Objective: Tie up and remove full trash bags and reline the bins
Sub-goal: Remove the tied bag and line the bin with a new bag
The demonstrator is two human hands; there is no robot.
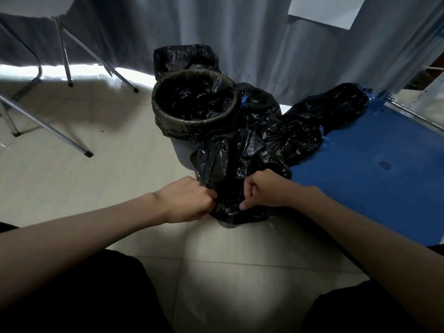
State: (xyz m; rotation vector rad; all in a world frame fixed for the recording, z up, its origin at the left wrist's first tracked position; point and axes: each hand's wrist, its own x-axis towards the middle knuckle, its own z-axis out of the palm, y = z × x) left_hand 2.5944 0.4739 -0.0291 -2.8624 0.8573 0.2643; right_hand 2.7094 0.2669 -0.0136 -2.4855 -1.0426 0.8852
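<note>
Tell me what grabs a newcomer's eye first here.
Both hands, left hand and right hand, grip a crumpled black bag low at centre. Just behind it stands a round bin, already lined in black. To the right lies a bright blue panel on the pale floor.

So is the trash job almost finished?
Partly. The round bin already wears a black liner over its rim. Right now the left hand and right hand both grip the black bag on the floor, apparently tying it. Carrying it and the other bags away is left.
</note>
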